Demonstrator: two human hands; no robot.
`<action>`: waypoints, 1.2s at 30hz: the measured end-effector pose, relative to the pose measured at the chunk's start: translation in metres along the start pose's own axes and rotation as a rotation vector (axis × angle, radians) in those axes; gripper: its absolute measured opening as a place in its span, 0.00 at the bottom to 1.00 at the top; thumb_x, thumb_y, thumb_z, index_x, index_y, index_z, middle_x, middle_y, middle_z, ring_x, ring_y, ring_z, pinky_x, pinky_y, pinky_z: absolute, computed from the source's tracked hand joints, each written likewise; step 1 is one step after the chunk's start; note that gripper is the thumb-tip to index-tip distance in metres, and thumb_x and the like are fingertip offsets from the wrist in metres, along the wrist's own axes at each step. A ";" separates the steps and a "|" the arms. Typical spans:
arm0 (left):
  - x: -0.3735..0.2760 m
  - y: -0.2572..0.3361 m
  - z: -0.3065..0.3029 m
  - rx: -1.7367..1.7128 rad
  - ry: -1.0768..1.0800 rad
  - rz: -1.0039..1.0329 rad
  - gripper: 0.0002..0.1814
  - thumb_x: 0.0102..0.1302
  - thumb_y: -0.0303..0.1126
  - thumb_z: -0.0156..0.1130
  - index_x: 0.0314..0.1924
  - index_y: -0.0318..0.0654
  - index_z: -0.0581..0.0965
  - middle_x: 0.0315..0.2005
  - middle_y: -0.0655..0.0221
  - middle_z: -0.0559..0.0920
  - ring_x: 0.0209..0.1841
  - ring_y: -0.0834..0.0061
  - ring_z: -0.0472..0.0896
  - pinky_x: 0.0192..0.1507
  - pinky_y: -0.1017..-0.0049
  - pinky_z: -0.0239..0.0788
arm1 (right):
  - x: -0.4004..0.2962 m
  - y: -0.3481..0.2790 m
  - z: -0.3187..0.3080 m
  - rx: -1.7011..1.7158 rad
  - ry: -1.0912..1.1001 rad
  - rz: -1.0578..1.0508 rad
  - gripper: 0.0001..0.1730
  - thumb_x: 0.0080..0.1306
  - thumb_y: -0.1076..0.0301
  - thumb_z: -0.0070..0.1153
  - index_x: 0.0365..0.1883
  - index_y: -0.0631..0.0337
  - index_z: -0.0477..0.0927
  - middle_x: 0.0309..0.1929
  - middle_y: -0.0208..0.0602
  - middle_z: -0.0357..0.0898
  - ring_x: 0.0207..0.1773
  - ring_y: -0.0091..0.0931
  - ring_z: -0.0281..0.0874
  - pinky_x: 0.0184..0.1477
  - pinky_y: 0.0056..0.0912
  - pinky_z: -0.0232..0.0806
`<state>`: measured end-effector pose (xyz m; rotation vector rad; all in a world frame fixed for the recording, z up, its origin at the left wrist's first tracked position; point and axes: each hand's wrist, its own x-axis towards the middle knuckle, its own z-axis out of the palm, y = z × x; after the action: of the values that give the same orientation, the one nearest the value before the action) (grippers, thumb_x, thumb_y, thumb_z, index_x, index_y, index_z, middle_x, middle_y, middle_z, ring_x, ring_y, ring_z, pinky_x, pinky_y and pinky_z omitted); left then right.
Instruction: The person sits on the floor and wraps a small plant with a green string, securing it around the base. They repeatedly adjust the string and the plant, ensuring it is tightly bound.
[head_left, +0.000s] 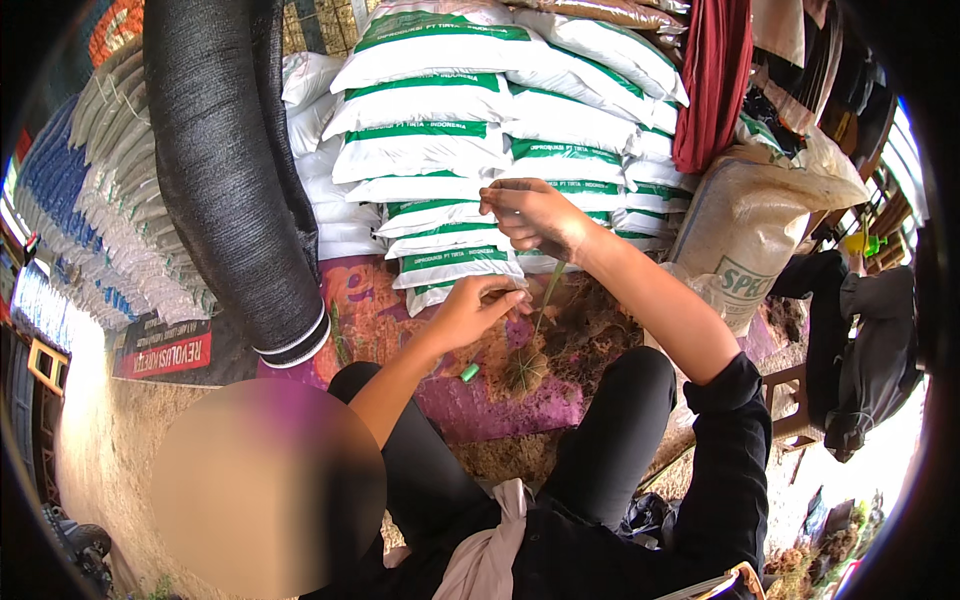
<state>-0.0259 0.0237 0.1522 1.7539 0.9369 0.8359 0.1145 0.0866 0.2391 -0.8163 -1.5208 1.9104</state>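
Observation:
My left hand (484, 304) is over the mat with thumb and fingertips drawn together. Higher up, in front of the stacked sacks, my right hand (536, 214) has its fingers curled and its tips pinched. Any thin thread in either hand is too fine to make out. A round brown fibrous ball (526, 373) rests on the mat between my knees. From it a narrow green stem (551, 292) rises and passes behind my right hand near the wrist. A small green thread spool (469, 373) lies just left of the ball, touched by neither hand.
A purple and orange printed mat (510, 420), strewn with dark soil and fibre (600, 322), covers the ground. White and green sacks (427, 150) stand stacked ahead. A black netting roll (232, 187) leans left; a large filled sack (750, 232) stands right. Another person (870, 337) is at far right.

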 end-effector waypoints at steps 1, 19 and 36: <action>-0.002 0.002 0.003 -0.079 0.005 -0.032 0.14 0.63 0.34 0.53 0.41 0.29 0.75 0.34 0.63 0.79 0.34 0.78 0.78 0.35 0.79 0.71 | 0.001 0.002 -0.006 -0.005 0.046 -0.008 0.10 0.64 0.64 0.44 0.29 0.61 0.69 0.12 0.14 0.46 0.13 0.11 0.39 0.14 0.17 0.37; 0.013 -0.091 0.033 -1.050 0.407 -0.211 0.16 0.61 0.40 0.56 0.47 0.42 0.69 0.46 0.74 0.72 0.45 0.81 0.68 0.47 0.74 0.62 | -0.014 0.193 -0.064 -0.303 0.671 -0.489 0.07 0.53 0.77 0.53 0.32 0.66 0.73 0.37 0.37 0.69 0.39 0.24 0.70 0.41 0.23 0.63; 0.043 -0.107 0.053 -1.063 0.323 -0.227 0.19 0.63 0.40 0.52 0.50 0.36 0.67 0.48 0.67 0.70 0.48 0.75 0.70 0.46 0.74 0.65 | -0.027 0.169 -0.045 -0.900 0.710 -0.693 0.14 0.42 0.76 0.61 0.29 0.62 0.75 0.44 0.44 0.66 0.48 0.39 0.66 0.47 0.37 0.62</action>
<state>0.0150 0.0667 0.0405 0.5991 0.6596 1.1850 0.1569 0.0616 0.0695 -0.9823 -1.8022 0.3181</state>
